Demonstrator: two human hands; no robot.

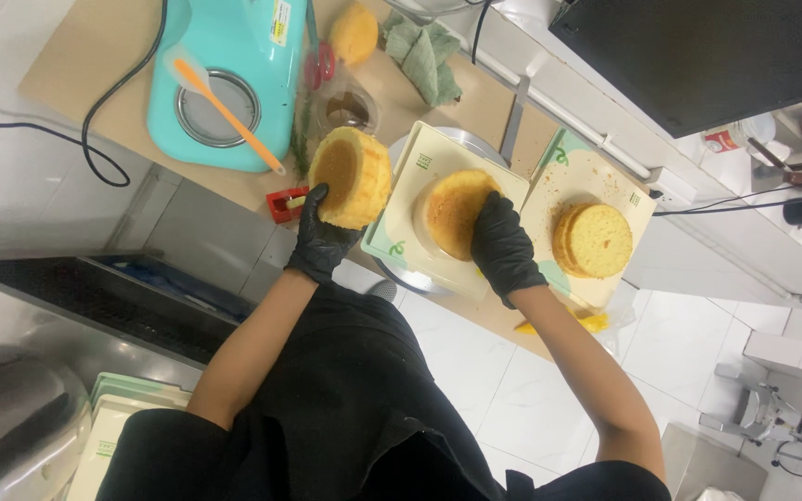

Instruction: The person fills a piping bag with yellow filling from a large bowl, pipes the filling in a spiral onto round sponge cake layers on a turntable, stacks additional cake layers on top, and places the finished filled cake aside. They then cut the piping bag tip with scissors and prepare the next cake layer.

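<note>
Both my hands wear black gloves. My left hand (pixel 319 234) grips a thick round sponge cake (pixel 353 176), lifted and tilted so its browner face shows. My right hand (pixel 503 246) rests on the edge of a flat sponge cake layer (pixel 452 211) that lies on a square cream cake board (pixel 420 172). That board sits on a metal turntable (pixel 468 141). To the right, a stack of sponge layers (pixel 596 239) lies on a second cream board (pixel 568 176).
A turquoise kitchen scale (pixel 234 74) with an orange spatula (pixel 225 107) stands at the back left. Near it lie a green cloth (pixel 424 51), another round cake (pixel 355 32), a small glass bowl (pixel 347 107) and black cables (pixel 104 111). A steel counter (pixel 95 306) lies lower left.
</note>
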